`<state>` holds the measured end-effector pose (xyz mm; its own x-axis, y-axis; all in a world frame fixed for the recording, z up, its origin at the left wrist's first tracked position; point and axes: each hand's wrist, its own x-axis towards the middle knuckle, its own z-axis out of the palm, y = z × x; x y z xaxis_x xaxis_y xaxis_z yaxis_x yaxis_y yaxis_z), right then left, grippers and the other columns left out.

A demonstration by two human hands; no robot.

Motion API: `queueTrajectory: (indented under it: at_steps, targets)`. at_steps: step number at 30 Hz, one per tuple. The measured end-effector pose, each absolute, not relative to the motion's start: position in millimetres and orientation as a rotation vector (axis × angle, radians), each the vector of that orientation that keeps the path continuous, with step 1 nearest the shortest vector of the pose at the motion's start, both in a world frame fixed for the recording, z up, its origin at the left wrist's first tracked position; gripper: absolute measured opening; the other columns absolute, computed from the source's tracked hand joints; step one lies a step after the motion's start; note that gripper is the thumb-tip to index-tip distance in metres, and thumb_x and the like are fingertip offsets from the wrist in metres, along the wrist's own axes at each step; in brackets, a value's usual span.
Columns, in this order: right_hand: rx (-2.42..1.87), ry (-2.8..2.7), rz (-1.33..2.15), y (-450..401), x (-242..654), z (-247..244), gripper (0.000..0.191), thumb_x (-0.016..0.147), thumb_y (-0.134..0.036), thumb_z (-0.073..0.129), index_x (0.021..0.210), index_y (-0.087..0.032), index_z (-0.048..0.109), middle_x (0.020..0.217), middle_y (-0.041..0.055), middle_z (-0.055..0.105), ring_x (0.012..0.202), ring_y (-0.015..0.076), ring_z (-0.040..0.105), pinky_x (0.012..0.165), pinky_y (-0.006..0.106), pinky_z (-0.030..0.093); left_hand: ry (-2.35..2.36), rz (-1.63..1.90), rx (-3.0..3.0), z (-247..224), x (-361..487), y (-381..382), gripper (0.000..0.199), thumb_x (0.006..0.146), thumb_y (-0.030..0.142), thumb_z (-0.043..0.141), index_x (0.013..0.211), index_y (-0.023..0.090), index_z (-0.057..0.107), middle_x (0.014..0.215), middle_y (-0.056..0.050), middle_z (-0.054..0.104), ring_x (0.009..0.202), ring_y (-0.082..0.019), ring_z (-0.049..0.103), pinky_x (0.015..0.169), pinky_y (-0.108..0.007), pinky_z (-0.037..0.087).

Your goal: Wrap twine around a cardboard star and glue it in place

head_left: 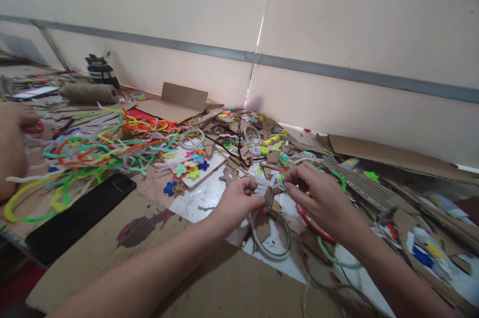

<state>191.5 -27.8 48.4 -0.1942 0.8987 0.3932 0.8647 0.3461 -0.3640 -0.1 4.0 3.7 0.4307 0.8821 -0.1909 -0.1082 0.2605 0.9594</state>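
Note:
My left hand (239, 203) is closed, thumb and fingers pinching a small brown cardboard piece (272, 194) above the cluttered table. Close by on the right, my right hand (318, 195) pinches at the far end of the piece; a small pale bit shows at its fingertips, too unclear to name. Below the hands lies a tape roll (255, 239), seen as a pale ring. Red-handled scissors or a red loop (314, 225) rests partly under my right hand. White paper (198, 205) lies beneath the work.
Pipe cleaners (130, 143) form a tangled heap at left, beside a black phone (82, 218). Felt-like flowers (192, 163) sit on a white board. A twine roll (89, 93) lies further back. Another person's arm (11, 153) enters at left. Cardboard scraps (359, 183) crowd the right.

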Motion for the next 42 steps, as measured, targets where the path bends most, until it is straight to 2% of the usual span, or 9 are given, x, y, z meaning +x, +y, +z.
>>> queueTrajectory:
  at_steps: [7,10,18,21,25,28,33,38,42]
  targets:
    - [-1.491,-2.140,0.195,-31,190,51,0.012,0.088,-0.017,0.053,0.078,-0.022,0.056,0.079,0.0020,0.061,0.071,0.0176,0.056,0.064,0.028,0.039,0.782,0.832,1.020,4,1,4,0.023,0.061,0.011,0.069,0.084,0.014,0.066,0.083,-0.003,0.068,0.071,-0.014,0.063,0.071,-0.026,0.052]
    - [-1.497,-2.185,0.228,-31,187,49,0.011,0.089,-0.016,0.053,0.080,-0.021,0.057,0.081,0.0024,0.061,0.072,0.0177,0.056,0.064,0.028,0.040,0.792,0.805,1.031,3,0,4,0.029,0.063,0.013,0.067,0.091,0.016,0.064,0.085,-0.003,0.068,0.070,-0.014,0.062,0.069,-0.024,0.051]
    - [-1.478,-2.233,0.268,-31,181,46,0.012,0.088,-0.012,0.051,0.081,-0.021,0.054,0.084,0.0027,0.060,0.076,0.0180,0.055,0.066,0.028,0.039,0.755,0.720,0.969,4,-1,4,0.035,0.058,0.016,0.054,0.092,0.019,0.062,0.079,-0.002,0.068,0.070,-0.016,0.066,0.071,-0.026,0.051]
    - [-1.463,-2.226,0.261,-31,181,47,0.012,0.089,-0.013,0.051,0.081,-0.022,0.054,0.084,0.0028,0.060,0.075,0.0181,0.056,0.065,0.028,0.040,0.751,0.684,0.949,5,-3,5,0.036,0.056,0.019,0.052,0.092,0.020,0.060,0.076,-0.003,0.068,0.068,-0.017,0.068,0.066,-0.025,0.049]
    - [-1.448,-2.215,0.247,-32,180,45,0.013,0.091,-0.013,0.049,0.083,-0.022,0.053,0.085,0.0028,0.060,0.077,0.0185,0.056,0.067,0.029,0.040,0.719,0.633,0.979,9,-6,5,0.030,0.064,0.028,0.056,0.093,0.020,0.059,0.077,-0.004,0.067,0.070,-0.019,0.069,0.060,-0.024,0.047]
    - [-1.443,-2.228,0.251,-33,180,43,0.013,0.091,-0.013,0.048,0.084,-0.023,0.052,0.086,0.0026,0.059,0.079,0.0188,0.056,0.068,0.029,0.040,0.704,0.673,1.015,12,-7,4,0.030,0.076,0.043,0.065,0.093,0.020,0.058,0.077,-0.001,0.062,0.071,-0.018,0.067,0.066,-0.027,0.052]
    - [-1.454,-2.225,0.280,-33,180,44,0.011,0.090,-0.014,0.048,0.084,-0.022,0.052,0.086,0.0026,0.058,0.078,0.0188,0.055,0.068,0.030,0.040,0.723,0.754,1.043,6,-5,6,0.037,0.079,0.052,0.072,0.080,0.019,0.056,0.061,0.008,0.042,0.053,-0.008,0.047,0.073,-0.028,0.055]
    - [-1.510,-2.140,0.259,-29,185,46,0.011,0.089,-0.016,0.048,0.081,-0.022,0.053,0.083,0.0027,0.058,0.074,0.0182,0.054,0.066,0.030,0.040,0.798,0.757,1.037,4,-7,9,0.034,0.082,0.052,0.070,0.089,0.020,0.059,0.070,0.003,0.056,0.062,-0.013,0.065,0.055,-0.020,0.048]
    - [-1.532,-2.084,0.206,-25,194,46,0.010,0.087,-0.017,0.049,0.079,-0.022,0.053,0.079,0.0021,0.058,0.070,0.0178,0.053,0.063,0.030,0.038,0.861,0.797,0.976,11,-7,9,0.024,0.087,0.042,0.066,0.083,0.020,0.057,0.070,0.001,0.060,0.059,-0.012,0.064,0.051,-0.019,0.046]
